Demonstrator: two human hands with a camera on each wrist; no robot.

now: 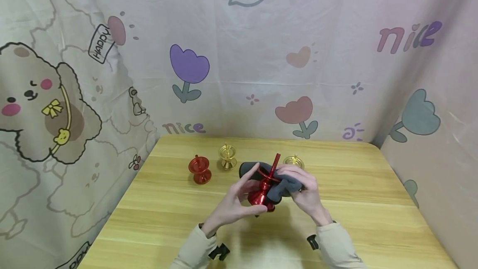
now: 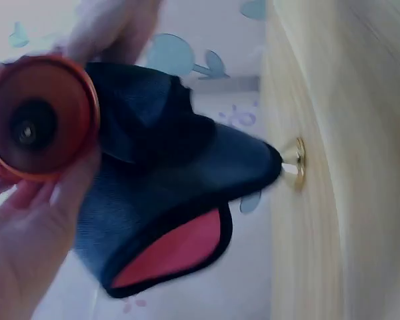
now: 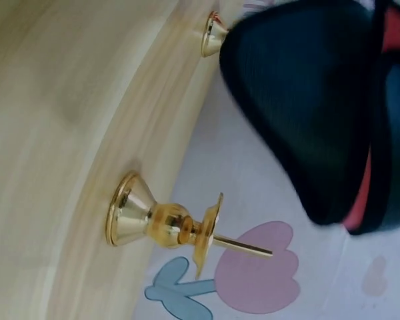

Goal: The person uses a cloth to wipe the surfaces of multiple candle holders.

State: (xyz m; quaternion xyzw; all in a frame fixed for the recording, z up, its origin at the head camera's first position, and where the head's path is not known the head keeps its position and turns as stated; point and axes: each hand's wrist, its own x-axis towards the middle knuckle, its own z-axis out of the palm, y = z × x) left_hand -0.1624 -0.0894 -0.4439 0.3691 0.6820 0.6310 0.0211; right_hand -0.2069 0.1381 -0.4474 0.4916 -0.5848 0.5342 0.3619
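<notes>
Red candlestick (image 1: 263,188) gripped by left hand (image 1: 233,204); right hand (image 1: 308,192) clutches grey cloth (image 1: 280,188). Left wrist view alone shows cloth's red underside.

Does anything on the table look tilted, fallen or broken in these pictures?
Nothing looks broken or spilled. The red candle holder and the gold ones stand upright on the table. Only the red holder in the left hand is tilted, held off the table, with the dark cloth against it.
</notes>
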